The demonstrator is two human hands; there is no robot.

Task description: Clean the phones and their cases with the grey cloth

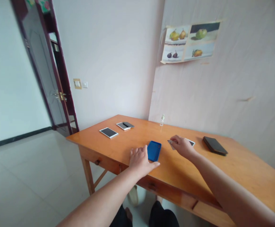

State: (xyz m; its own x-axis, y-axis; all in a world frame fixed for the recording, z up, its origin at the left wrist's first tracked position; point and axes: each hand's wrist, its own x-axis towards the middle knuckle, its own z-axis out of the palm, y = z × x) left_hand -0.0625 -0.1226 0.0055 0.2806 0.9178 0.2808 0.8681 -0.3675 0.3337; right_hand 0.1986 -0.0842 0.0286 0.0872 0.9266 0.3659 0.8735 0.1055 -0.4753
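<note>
A blue phone case (pixel 154 151) lies on the wooden table (pixel 175 170), its hollow side up. My left hand (pixel 140 162) is open over the table's front edge, thumb and fingers spread around the case's near left corner. I cannot tell whether it touches the case. To the right, my right hand (pixel 182 146) is closed, its fingers pinching a small, thin, pale flat piece (pixel 172 145) whose kind I cannot make out. Just beyond that hand, part of a white-edged device with a dark screen (pixel 191 142) shows; the hand hides the rest.
A white tablet (pixel 108 132) lies at the left. Behind it, another white device (pixel 122 126) has a dark flat object (pixel 128 124) partly on it. A small clear bottle (pixel 162 120) stands at the back. Dark folio-like cases (pixel 214 146) are stacked at the right.
</note>
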